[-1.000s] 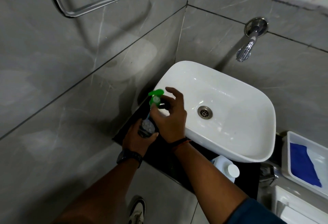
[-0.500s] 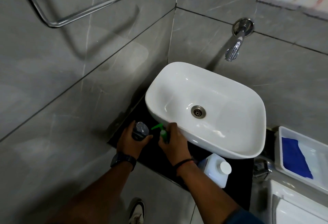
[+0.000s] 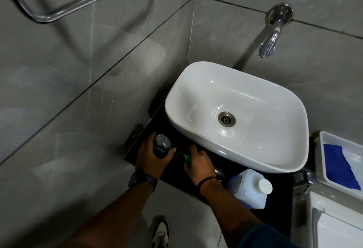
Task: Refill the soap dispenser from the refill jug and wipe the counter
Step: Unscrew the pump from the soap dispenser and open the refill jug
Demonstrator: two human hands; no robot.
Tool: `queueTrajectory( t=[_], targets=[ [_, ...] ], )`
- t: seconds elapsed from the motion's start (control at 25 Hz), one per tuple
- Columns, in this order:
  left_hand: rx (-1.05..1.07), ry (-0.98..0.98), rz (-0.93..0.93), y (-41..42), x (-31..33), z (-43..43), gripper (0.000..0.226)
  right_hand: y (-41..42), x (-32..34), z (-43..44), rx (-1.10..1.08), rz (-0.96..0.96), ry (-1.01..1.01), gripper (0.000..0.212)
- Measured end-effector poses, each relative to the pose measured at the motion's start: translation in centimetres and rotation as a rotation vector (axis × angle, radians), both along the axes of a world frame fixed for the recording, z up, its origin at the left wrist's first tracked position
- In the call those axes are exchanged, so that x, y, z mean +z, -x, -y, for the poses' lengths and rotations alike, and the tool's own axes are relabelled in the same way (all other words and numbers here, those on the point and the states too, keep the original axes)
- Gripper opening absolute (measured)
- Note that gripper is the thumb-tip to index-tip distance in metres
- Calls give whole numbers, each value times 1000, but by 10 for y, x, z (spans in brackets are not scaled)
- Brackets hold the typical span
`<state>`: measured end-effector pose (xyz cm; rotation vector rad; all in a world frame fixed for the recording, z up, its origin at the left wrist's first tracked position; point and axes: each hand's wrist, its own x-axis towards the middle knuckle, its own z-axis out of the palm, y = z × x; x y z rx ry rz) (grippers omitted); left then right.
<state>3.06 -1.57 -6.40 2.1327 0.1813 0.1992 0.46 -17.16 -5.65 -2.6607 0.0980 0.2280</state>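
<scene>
— Where's the dispenser?

— The clear, dark-tinted plastic soap bottle (image 3: 161, 145) stands open-topped on the black worktop (image 3: 279, 204), left hand (image 3: 152, 158) with fingers wrapped round it.

— And the pump?

— The green plastic pump head (image 3: 183, 156) is low by the white ceramic basin (image 3: 235, 118), right hand (image 3: 199, 162) fingers closed on it. The white-capped translucent refill jug (image 3: 250, 187) stands just beside that wrist.

Black counter (image 3: 279, 206): basin (image 3: 255, 149), jug (image 3: 249, 188).
</scene>
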Motion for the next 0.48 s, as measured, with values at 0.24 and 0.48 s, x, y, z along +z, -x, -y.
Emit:
queueTrajectory(
  t=[0.24, 0.48],
  targets=[
    [-21, -18, -24, 15, 28, -18, 123, 10, 48, -3, 4, 178, -196, 42],
    [-102, -198, 274, 49, 85, 32, 87, 58, 119, 50, -281, 674, -416, 28]
  ],
)
